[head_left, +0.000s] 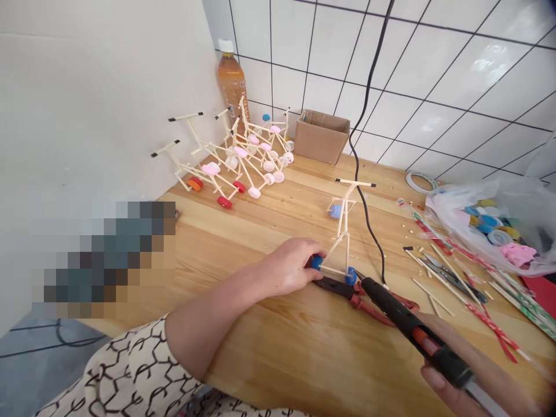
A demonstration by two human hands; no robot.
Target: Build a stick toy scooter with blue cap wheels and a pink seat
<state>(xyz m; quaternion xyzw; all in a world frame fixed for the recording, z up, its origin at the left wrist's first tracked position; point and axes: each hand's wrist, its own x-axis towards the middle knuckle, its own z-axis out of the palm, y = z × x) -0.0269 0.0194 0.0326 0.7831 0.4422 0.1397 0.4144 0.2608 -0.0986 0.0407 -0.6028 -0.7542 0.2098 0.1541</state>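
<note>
My left hand [293,266] pinches a blue bottle cap [317,263] at one rear corner of a small tricycle model [346,223] made of thin wooden sticks. A second blue cap [351,275] forms the other rear wheel, and a paler blue cap [335,210] sits at the far end under the handlebar. In my right hand [460,365] is a black glue gun [412,330], its nozzle close to the second blue cap; whether they touch I cannot tell. Red-handled pliers [369,305] lie on the table beneath the nozzle.
Several finished stick tricycles [243,153] stand at the back left beside a tea bottle [232,78] and a cardboard box [322,137]. At the right lie scissors [452,275], loose sticks, a tape roll [421,181] and a plastic bag [538,202] of caps. A black cord [367,214] crosses the table.
</note>
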